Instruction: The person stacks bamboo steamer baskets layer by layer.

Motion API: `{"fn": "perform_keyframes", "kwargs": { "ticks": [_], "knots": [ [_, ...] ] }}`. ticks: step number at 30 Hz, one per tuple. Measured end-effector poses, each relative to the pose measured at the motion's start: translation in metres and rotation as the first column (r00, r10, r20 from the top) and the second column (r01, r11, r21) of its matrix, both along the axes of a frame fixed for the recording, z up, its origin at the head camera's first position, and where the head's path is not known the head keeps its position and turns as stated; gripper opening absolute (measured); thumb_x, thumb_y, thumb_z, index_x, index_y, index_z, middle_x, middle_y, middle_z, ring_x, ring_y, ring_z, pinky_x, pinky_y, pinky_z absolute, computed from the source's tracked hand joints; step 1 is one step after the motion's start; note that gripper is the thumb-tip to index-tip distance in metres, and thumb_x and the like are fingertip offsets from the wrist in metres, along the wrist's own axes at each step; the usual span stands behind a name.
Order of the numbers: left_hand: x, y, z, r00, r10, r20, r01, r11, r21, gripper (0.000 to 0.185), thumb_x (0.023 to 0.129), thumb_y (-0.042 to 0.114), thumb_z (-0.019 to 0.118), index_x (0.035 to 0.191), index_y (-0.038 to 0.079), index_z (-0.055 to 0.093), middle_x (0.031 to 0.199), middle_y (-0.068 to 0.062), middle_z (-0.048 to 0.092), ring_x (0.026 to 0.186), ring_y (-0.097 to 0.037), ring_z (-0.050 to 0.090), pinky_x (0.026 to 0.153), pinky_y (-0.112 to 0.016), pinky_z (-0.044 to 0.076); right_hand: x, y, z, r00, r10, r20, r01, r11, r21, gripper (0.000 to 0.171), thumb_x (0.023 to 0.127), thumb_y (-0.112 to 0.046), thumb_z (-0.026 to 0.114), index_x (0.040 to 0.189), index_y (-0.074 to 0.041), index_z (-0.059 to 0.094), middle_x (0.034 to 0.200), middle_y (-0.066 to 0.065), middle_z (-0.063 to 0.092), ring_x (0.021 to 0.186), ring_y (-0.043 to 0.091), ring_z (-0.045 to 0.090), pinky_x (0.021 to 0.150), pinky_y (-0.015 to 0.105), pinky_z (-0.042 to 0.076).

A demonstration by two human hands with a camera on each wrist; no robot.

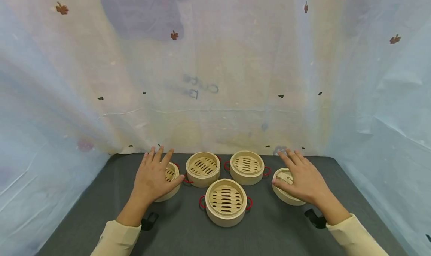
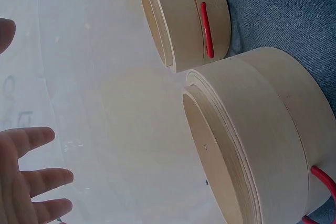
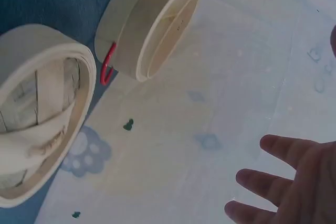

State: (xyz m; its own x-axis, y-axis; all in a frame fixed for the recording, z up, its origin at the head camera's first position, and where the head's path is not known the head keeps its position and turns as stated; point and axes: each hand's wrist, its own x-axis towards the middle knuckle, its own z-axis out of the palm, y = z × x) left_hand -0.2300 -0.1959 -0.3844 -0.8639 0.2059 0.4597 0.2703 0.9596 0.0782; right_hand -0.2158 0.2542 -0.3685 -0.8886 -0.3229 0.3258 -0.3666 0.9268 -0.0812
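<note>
Five round bamboo steamer pieces stand on a dark grey table (image 1: 101, 211). My left hand (image 1: 158, 170) is spread flat, palm down, over the leftmost basket (image 1: 171, 175), thumb by its rim. In the left wrist view the straight fingers (image 2: 37, 179) sit apart from that basket (image 2: 262, 150). My right hand (image 1: 297, 171) is spread the same way over the rightmost piece, a lid (image 1: 285, 192) with a woven strip handle. The right wrist view shows the lid (image 3: 37, 129) and, away from it, straight fingers (image 3: 286, 187). Neither hand holds anything.
Three open baskets with slatted floors and red handles lie between my hands: back left (image 1: 203, 168), back right (image 1: 247, 167), front centre (image 1: 225, 201). A pale translucent sheet (image 1: 215, 80) with small leaf prints walls the table on three sides.
</note>
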Motion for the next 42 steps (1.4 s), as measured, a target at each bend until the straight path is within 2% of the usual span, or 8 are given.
{"fn": "perform_keyframes", "kwargs": {
  "ticks": [8,17,20,26,35,42],
  "knots": [
    [-0.001,-0.001,-0.002,0.999,-0.014,-0.042,0.013,1.0,-0.016,0.091,0.073,0.067,0.067,0.145,0.016,0.045,0.147,-0.024,0.041,0.138,-0.046,0.033,0.108,-0.064,0.029,0.001,-0.005,-0.014,0.998,0.065,0.014,-0.063,0.99,-0.124,0.079,0.086,-0.057,0.061,0.148,-0.016,0.037,0.148,0.016,0.04,0.133,0.046,0.037,0.093,0.068,0.039],
    [-0.001,-0.004,-0.007,0.992,-0.044,-0.119,0.039,0.998,-0.048,0.093,0.066,0.072,0.068,0.139,0.017,0.052,0.133,-0.018,0.054,0.119,-0.042,0.052,0.09,-0.06,0.043,0.004,-0.014,-0.029,0.993,0.122,-0.001,-0.119,0.967,-0.225,0.074,0.083,-0.051,0.068,0.143,-0.016,0.043,0.139,0.012,0.052,0.124,0.04,0.049,0.095,0.062,0.04],
    [0.0,-0.005,-0.009,0.994,-0.044,-0.102,0.039,0.998,-0.05,0.092,0.066,0.073,0.067,0.137,0.017,0.053,0.128,-0.016,0.057,0.113,-0.038,0.055,0.085,-0.057,0.045,0.007,-0.016,-0.034,0.989,0.145,0.011,-0.138,0.957,-0.254,0.074,0.083,-0.047,0.07,0.143,-0.013,0.044,0.139,0.012,0.052,0.126,0.039,0.05,0.099,0.06,0.039],
    [0.001,-0.006,-0.013,0.999,-0.045,-0.03,0.044,0.999,-0.024,0.088,0.068,0.07,0.069,0.136,0.016,0.054,0.123,-0.015,0.06,0.11,-0.036,0.057,0.084,-0.056,0.046,0.012,-0.022,-0.046,0.982,0.163,0.095,-0.122,0.933,-0.339,0.078,0.084,-0.048,0.069,0.146,-0.013,0.039,0.145,0.012,0.046,0.133,0.04,0.042,0.102,0.062,0.036],
    [0.0,-0.011,-0.023,0.999,-0.052,-0.014,0.053,0.999,0.006,0.083,0.069,0.066,0.071,0.133,0.016,0.056,0.113,-0.012,0.063,0.094,-0.031,0.06,0.072,-0.051,0.049,0.014,-0.031,-0.064,0.981,0.178,0.084,-0.137,0.923,-0.358,0.075,0.085,-0.048,0.069,0.145,-0.014,0.039,0.142,0.009,0.049,0.129,0.035,0.048,0.098,0.058,0.041],
    [0.001,-0.016,-0.034,0.998,-0.062,-0.003,0.062,0.997,0.037,0.077,0.069,0.061,0.074,0.128,0.014,0.06,0.123,-0.012,0.062,0.107,-0.035,0.06,0.077,-0.056,0.048,0.015,-0.04,-0.076,0.974,0.195,0.113,-0.135,0.906,-0.401,0.076,0.084,-0.043,0.071,0.146,-0.015,0.038,0.142,0.009,0.049,0.131,0.035,0.046,0.098,0.058,0.041]
  ]
}}
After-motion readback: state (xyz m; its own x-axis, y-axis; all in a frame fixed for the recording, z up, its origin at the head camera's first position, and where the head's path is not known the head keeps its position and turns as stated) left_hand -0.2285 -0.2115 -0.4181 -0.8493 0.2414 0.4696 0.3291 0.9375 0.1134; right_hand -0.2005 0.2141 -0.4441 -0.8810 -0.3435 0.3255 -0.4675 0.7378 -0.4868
